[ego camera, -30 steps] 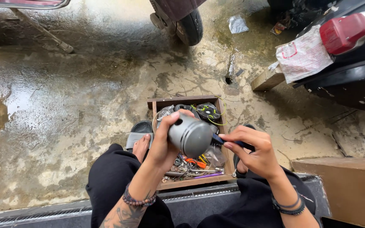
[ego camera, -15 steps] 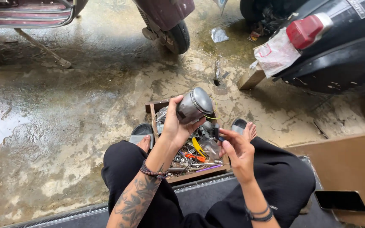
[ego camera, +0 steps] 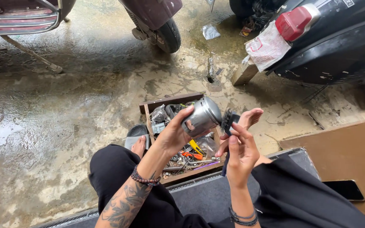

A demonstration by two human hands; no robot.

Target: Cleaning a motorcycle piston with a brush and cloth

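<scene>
Hands working a metal cylinder over a tool tray.

Near: phone (ego camera: 346, 189) on a brown board, right. Left hand (ego camera: 175, 134) is wrapped around a grey metal cylinder (ego camera: 202, 117), fingers curled on its side wall, held tilted above the wooden tool tray (ego camera: 170, 101). Right hand (ego camera: 241, 148) pinches a dark brush (ego camera: 227, 122), bristles just beside the cylinder's end face. Cylinder looks rigid, fairly heavy for its bulk, smooth and likely slick; the side wall seems the safest hold, thumb opposing fingers. Tray holds mixed screwdrivers and loose parts. Far: wet concrete floor (ego camera: 64, 109), a scooter wheel (ego camera: 169, 36), a black scooter's red tail light (ego camera: 294, 22).
</scene>
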